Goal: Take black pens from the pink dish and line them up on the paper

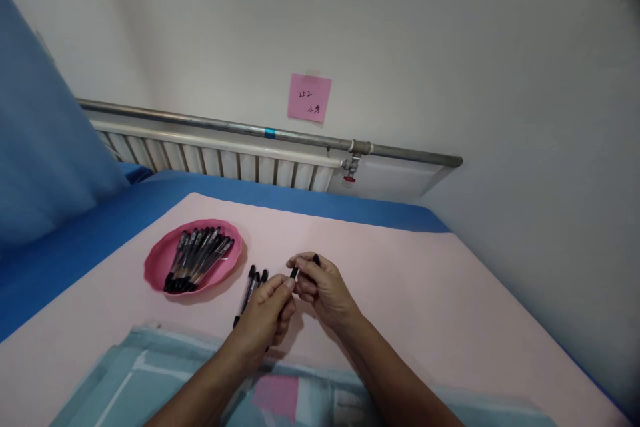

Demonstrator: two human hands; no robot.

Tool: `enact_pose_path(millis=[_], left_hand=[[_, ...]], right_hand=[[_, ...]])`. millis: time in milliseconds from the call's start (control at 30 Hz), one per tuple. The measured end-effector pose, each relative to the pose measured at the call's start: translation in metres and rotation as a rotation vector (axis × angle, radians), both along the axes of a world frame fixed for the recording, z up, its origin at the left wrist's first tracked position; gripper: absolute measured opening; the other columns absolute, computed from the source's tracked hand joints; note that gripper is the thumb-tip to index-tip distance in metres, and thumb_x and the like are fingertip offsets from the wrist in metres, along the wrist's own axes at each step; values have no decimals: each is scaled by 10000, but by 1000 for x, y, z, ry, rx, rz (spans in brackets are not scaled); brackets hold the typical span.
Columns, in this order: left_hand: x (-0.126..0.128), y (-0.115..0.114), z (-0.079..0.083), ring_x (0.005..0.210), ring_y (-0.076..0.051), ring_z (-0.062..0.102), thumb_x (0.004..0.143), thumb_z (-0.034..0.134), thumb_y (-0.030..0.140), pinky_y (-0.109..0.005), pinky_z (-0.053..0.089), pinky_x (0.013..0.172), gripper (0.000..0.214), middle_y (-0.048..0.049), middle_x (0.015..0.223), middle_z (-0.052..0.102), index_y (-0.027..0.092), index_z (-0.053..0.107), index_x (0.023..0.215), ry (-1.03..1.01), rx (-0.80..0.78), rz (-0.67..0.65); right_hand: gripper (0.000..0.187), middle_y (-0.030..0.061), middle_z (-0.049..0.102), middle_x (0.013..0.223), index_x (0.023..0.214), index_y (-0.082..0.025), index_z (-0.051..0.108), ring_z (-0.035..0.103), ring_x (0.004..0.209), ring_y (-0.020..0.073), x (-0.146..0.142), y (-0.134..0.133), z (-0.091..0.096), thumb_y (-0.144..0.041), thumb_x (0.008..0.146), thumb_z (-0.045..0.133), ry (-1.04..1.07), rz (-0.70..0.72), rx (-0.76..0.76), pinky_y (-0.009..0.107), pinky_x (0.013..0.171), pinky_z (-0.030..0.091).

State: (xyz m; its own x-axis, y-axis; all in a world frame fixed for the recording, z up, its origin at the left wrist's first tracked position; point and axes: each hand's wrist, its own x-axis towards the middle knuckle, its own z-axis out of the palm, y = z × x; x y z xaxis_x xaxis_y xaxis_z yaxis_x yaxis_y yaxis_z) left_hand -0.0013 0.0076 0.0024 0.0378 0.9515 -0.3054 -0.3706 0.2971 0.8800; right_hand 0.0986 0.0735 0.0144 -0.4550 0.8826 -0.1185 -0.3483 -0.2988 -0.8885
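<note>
Pen (294,272) is pinched in the left hand (273,307) at lower center, its dark end apparently left clear for the curled right hand (325,287), where a black piece (317,259), perhaps a cap, is tucked. Loose pens (247,288) are laid alongside, seemingly for easy reach. At lower left, other pens (200,257) are kept gathered by a pink dish (157,268); at upper center, a note (309,98) is taped up.

the left forearm (207,377) and right forearm (393,370) angle inward; the left hand (270,307) pinches between thumb and forefinger, the right hand (325,287) curled just beside it.
</note>
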Motion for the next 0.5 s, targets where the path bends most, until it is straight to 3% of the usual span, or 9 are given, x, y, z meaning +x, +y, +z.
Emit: enact_pose_path(millis=[167, 367, 500], left_hand=[[0, 0, 2, 312, -12, 160, 751, 488, 518, -141, 70, 321, 313, 105, 467, 326, 206, 464, 764, 45, -2, 22], [0, 0, 3, 314, -13, 162, 754, 488, 514, -142, 76, 319, 308, 104, 468, 331, 207, 458, 762, 33, 4, 24], [0, 1, 5, 314, -12, 169, 756, 491, 500, -140, 79, 320, 299, 103, 462, 336, 205, 449, 748, 58, 8, 29]], right_hand=[[232, -96, 385, 460, 649, -172, 503, 284, 346, 22, -2, -1, -2, -284, 609, 702, -61, -107, 30, 167, 337, 206], [223, -61, 480, 567, 753, -155, 552, 264, 355, 4, 0, -1, 1, -299, 635, 676, -19, 4, -19, 162, 337, 177], [225, -91, 393, 491, 672, -169, 513, 306, 364, 20, -1, -2, -1, -287, 617, 696, -79, -72, 29, 160, 345, 197]])
